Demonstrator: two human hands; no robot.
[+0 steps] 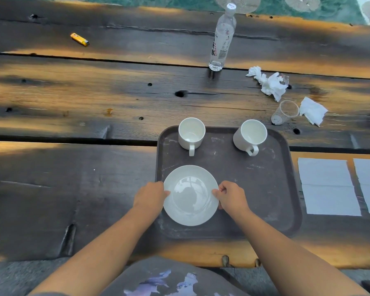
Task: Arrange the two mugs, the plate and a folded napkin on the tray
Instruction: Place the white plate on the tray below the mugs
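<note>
The left hand (150, 196) is pinching the left rim of the white plate (190, 195), fingers curled narrow on its edge; the plate is sitting on the near-left part of the dark tray (265, 189); the right hand (230, 197) is gripping the opposite rim; beyond the fingers two mugs (191, 133) (250, 135) are standing upright on the tray; right of the right-hand fingers, off the tray, flat napkins (328, 186) are lying on the table (73, 167).

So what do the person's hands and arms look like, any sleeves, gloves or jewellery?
Both the left hand and the right hand are bare: no gloves, rings, watch or bracelets visible. The forearms are uncovered as far as the frame shows, so no sleeves appear. Below them, a grey garment with a pale lilac and white print shows.
</note>
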